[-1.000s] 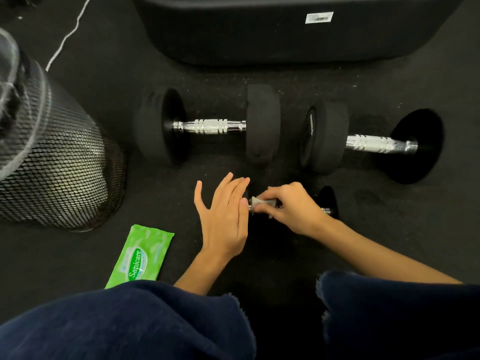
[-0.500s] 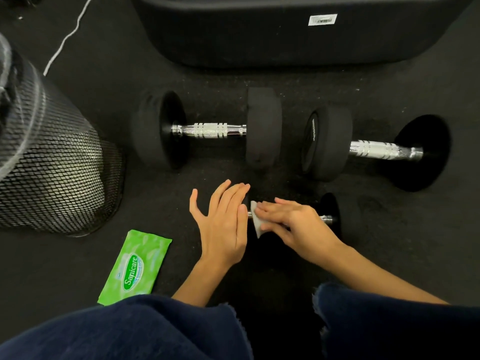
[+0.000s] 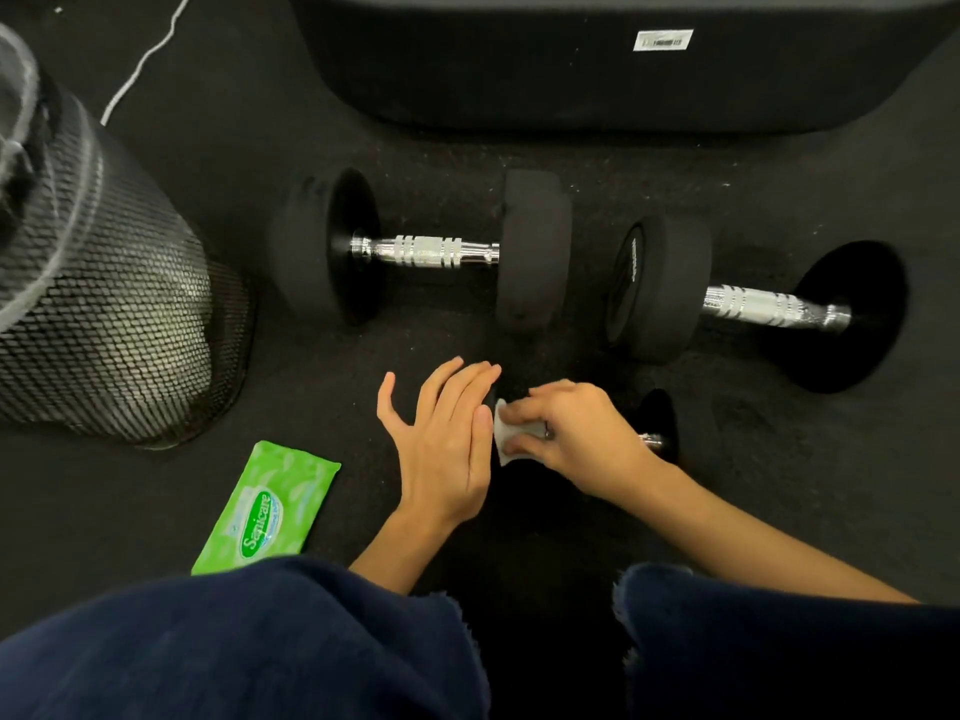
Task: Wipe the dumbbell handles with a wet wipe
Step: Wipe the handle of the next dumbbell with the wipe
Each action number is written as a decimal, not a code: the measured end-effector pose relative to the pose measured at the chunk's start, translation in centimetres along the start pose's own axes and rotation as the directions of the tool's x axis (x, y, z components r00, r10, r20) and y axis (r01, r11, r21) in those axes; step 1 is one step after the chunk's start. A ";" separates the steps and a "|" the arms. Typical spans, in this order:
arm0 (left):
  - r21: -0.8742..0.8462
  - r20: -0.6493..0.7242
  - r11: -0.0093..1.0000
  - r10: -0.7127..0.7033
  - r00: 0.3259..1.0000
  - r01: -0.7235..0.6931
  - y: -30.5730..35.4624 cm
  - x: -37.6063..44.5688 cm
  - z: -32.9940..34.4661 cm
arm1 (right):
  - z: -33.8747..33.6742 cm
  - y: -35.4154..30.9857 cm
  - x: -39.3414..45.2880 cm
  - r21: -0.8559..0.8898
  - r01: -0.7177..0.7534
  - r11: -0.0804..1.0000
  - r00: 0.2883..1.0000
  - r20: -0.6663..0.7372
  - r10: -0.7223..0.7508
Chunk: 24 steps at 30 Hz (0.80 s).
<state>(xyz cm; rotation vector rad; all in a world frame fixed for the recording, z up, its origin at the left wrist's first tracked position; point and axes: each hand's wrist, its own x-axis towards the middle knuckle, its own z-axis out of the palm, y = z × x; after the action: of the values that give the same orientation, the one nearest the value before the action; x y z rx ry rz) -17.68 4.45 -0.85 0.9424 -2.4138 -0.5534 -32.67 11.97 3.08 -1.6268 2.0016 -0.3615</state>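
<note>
A small black dumbbell [image 3: 660, 428] lies on the floor just in front of me; only its right weight and a stub of chrome handle show. My right hand [image 3: 576, 433] is closed around a white wet wipe [image 3: 504, 433] wrapped over that handle. My left hand [image 3: 447, 439] lies flat with fingers apart on the dumbbell's hidden left end. Two bigger dumbbells lie farther away: one at centre [image 3: 426, 252] and one to the right [image 3: 758, 304], both with bare chrome handles.
A green wet-wipe pack [image 3: 270, 506] lies on the black floor to the left of my hands. A black mesh bin [image 3: 104, 314] stands at far left. A large dark padded object [image 3: 571, 59] spans the back. A white cable [image 3: 145, 59] runs at upper left.
My right hand has slid the wipe a little along the small handle toward the left hand. The left hand has stayed flat in place. The view has shifted slightly.
</note>
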 end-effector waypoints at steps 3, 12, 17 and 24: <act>0.015 0.002 1.000 -0.014 1.000 0.014 0.2 -0.1 0.0 | 0.0 -0.2 0.5 0.140 -0.005 0.990 0.999 -0.045 0.012; -0.023 0.016 1.000 -0.011 1.000 0.011 0.0 0.1 -0.1 | 0.8 0.0 -0.9 0.037 0.145 0.989 0.976 -0.171 -0.136; -0.027 0.030 0.999 -0.033 0.999 0.034 0.2 0.5 -0.1 | 0.4 0.5 -0.6 0.244 0.021 0.970 0.987 -0.160 0.019; -0.052 0.010 0.999 -0.014 1.000 0.015 0.1 0.0 -0.1 | 0.7 0.6 0.4 0.234 0.051 0.971 0.988 -0.152 -0.015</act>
<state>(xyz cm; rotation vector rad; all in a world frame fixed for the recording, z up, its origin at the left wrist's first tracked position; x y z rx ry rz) -17.70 4.47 -0.76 0.9378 -2.3906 -0.6248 -32.81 11.83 2.11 -1.5220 1.9532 -0.7254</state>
